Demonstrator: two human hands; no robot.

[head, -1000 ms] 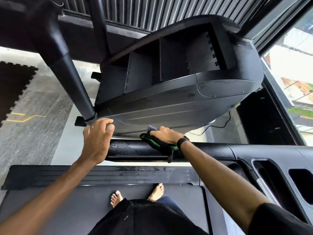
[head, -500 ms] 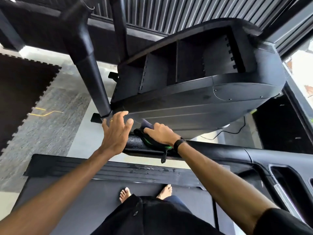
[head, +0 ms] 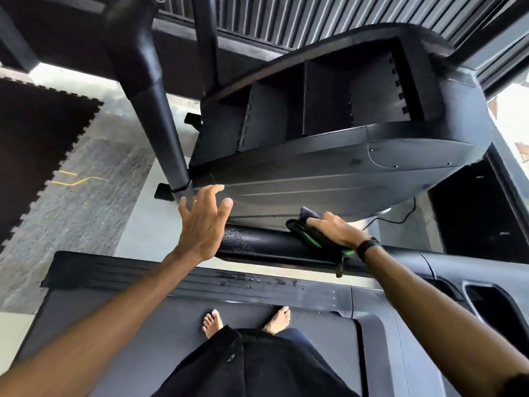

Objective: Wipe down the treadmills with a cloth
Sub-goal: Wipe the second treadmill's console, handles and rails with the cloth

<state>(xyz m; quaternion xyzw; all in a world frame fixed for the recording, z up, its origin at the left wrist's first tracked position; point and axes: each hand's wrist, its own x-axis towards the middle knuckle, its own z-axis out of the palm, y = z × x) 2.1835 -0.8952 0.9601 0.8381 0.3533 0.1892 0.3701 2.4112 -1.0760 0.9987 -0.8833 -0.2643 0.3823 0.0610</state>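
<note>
Since the earlier frame, the cloth [head: 310, 234] has been slid rightward along the handlebar [head: 257, 245], away from the left hand [head: 203, 224]; the gap between the two hands has widened. The right hand [head: 336, 229] is laid flat over the cloth, fingers nearly straight and pressing it onto the bar's rounded top, toward the bar's right end. The cloth is dark and bunched, soft in look, with a bright green edge and a tab hanging below the bar. Water droplets are scattered on the glossy black bar between the hands. The left hand is held open, fingers spread, over the bar's left end — whether it touches anything cannot be told. A ring is worn on it. A black watch [head: 367, 247] is strapped at the right wrist. Above the bar the treadmill console [head: 343, 156] is seen — matte black, curved, with boxy recesses. Bare feet [head: 213, 322] are planted on the smooth grey belt [head: 128, 339].
</note>
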